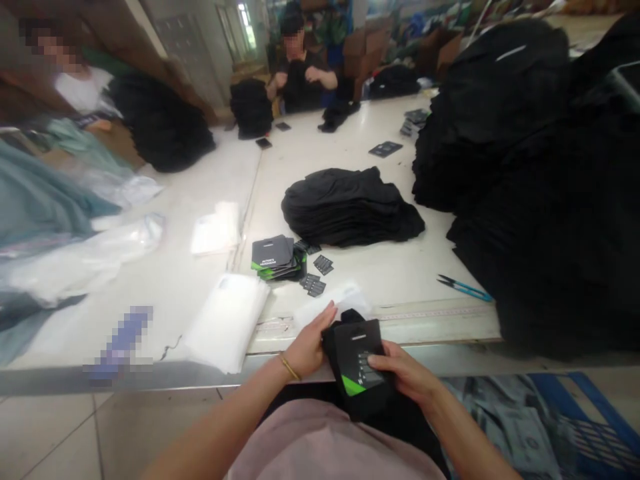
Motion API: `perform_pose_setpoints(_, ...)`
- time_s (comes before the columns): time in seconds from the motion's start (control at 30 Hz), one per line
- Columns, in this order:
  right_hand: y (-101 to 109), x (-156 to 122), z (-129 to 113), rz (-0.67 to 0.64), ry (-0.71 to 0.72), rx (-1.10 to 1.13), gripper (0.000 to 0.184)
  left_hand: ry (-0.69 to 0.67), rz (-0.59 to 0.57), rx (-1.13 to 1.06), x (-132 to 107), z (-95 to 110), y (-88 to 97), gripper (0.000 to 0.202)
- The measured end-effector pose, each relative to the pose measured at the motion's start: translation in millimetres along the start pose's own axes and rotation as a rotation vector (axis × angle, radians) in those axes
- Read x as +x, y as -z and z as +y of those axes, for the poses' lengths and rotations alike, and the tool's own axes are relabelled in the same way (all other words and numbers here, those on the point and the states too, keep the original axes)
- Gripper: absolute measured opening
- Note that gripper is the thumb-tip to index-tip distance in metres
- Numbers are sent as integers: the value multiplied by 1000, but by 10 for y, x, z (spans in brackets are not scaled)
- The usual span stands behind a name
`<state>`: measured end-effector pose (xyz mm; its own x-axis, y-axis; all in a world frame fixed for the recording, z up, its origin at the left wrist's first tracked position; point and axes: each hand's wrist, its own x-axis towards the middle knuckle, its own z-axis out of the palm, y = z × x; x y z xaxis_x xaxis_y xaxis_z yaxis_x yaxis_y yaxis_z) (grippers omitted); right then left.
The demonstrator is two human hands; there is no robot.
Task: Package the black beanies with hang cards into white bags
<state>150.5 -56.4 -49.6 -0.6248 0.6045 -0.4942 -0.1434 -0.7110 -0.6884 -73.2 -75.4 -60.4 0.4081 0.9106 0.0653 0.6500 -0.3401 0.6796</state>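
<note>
Near the table's front edge my left hand (pixel 311 341) grips a folded piece of black cloth (pixel 327 340) from its left side. A black card with a green corner (pixel 350 363) lies over this cloth. My right hand (pixel 407 373) holds the card and cloth at the right edge, its thumb pressed on the card's printed lower part. Most of my right fingers are hidden behind. Just beyond my hands lies a translucent plastic bag (pixel 313 313). A stack of similar cards (pixel 273 253) stands farther up the table, beside several small dark labels (pixel 315 285).
A pile of black cloth (pixel 350 207) sits mid-table, and taller black piles (pixel 500 127) rise at right. Blue-handled thread snips (pixel 465 288) lie near them. White bags (pixel 227 323) are at left. Two other people are across the table, one (pixel 300 77) handling black cloth.
</note>
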Motion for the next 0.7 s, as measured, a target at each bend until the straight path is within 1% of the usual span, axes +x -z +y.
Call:
perform_pose_setpoints(0.03,1,15,-27,-24,-18,-68,41,-13,-22,-7,49,8,36,88)
perform_pose_setpoints(0.07,10,35,-53,-16,-29,-127,37,-34,-61,1,91,27,67,92)
perform_pose_setpoints(0.17,27,107,-122,102,-34,-300,23,-96,-204,156,180,145,107,97)
perform_pose_setpoints(0.23,11,144,-162,164,12,-436,19,-142,-275,291,215,234,102,92)
perform_pose_setpoints(0.3,-14,162,-194,177,85,-541,20,-181,-321,379,226,290,89,83)
perform_pose_setpoints(0.37,-38,177,-197,176,125,-539,20,-190,-332,414,205,309,64,79)
perform_pose_setpoints(0.4,-51,191,-179,196,138,-484,21,-183,-322,420,185,313,39,79)
perform_pose_setpoints(0.43,-69,213,-144,250,164,-402,23,-170,-303,417,162,322,-1,81)
perform_pose_setpoints(0.47,-95,244,-91,332,206,-315,25,-153,-268,409,138,340,-61,82)
perform_pose_setpoints(0.53,-179,323,54,490,314,-188,26,-104,-163,385,101,413,-237,80)
perform_pose_setpoints(0.57,-232,361,133,536,350,-167,26,-79,-105,371,91,465,-343,76)
perform_pose_setpoints(0.6,-287,392,203,553,371,-172,25,-58,-50,359,87,520,-446,73)
perform_pose_setpoints(0.63,-336,410,256,538,380,-186,21,-38,-3,348,85,571,-532,69)
perform_pose_setpoints(0.7,-391,404,284,431,369,-172,23,-14,62,315,83,632,-613,64)
